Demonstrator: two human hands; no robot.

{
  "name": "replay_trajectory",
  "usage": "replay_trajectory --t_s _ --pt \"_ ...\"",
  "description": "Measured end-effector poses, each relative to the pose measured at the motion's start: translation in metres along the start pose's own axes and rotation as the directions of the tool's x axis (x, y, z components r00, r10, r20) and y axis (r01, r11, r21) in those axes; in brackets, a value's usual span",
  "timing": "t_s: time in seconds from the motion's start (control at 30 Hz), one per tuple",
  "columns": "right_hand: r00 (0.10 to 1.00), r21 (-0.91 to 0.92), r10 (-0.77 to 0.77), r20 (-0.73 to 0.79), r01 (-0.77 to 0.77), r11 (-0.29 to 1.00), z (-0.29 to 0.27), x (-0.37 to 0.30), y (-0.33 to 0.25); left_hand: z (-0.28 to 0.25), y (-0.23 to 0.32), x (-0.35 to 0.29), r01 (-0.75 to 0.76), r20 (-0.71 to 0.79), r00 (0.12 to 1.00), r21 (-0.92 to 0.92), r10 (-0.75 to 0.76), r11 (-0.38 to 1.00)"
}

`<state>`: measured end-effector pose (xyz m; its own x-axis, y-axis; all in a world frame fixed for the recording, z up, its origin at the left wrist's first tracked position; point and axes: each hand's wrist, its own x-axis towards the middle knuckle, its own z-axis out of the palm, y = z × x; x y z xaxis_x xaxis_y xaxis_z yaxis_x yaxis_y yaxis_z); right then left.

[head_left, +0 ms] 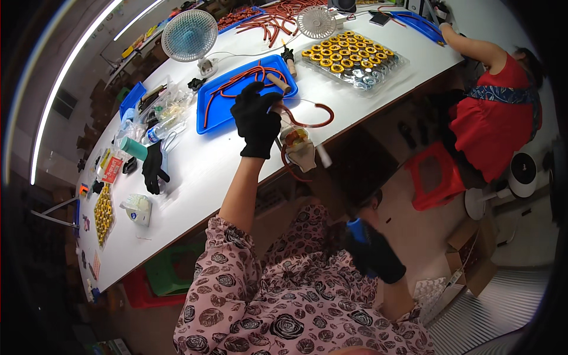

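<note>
My black-gloved left hand [255, 123], just above the centre of the frame, is pinched on one end of a red-brown tube [313, 125]; its curve reaches out to the right of my fingers. My black-gloved right hand [381, 255], in the lower right of centre, is closed around a blue tool [358, 231], too blurred for me to tell its kind. Between my hands, below the tube, is a pale piece [302, 155] with orange and yellow at its top; I cannot tell what it is.

Behind my left hand, the blue tray [223, 120] lies on the white table [198, 174], with orange-red cords [208, 105] and a wooden handle [278, 83] in it. To the upper right of the tray are rows of yellow-ringed parts [349, 52] in clear plastic. Two fans, a bigger one [189, 35] and a smaller one [316, 22], stand toward the top. At centre left lies a loose black glove [153, 170], above a tissue pack [137, 209]. At the upper right, a person in red [488, 127] reaches over the table beside a red stool [435, 180].
</note>
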<state>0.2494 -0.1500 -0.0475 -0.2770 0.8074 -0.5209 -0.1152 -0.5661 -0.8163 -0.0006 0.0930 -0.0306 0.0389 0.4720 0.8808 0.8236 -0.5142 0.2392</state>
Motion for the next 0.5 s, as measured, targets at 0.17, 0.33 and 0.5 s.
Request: replay_trajectory --t_s 0.17,0.33,0.5 --pt "0.989 -0.01 -0.033 0.144 0.035 0.999 0.023 0.024 0.032 0.018 -0.023 -0.015 0.08 0.099 0.993 -0.121 -0.068 0.989" --pt "0.969 0.238 -0.13 0.208 0.079 0.968 0.036 0.05 0.018 0.03 -0.005 -0.009 0.169 0.115 0.983 -0.278 -0.142 0.946" --pt "0.991 0.201 -0.065 0.116 0.041 0.979 0.023 0.037 0.026 0.027 -0.012 -0.008 0.108 0.229 0.971 -0.154 -0.07 0.982"
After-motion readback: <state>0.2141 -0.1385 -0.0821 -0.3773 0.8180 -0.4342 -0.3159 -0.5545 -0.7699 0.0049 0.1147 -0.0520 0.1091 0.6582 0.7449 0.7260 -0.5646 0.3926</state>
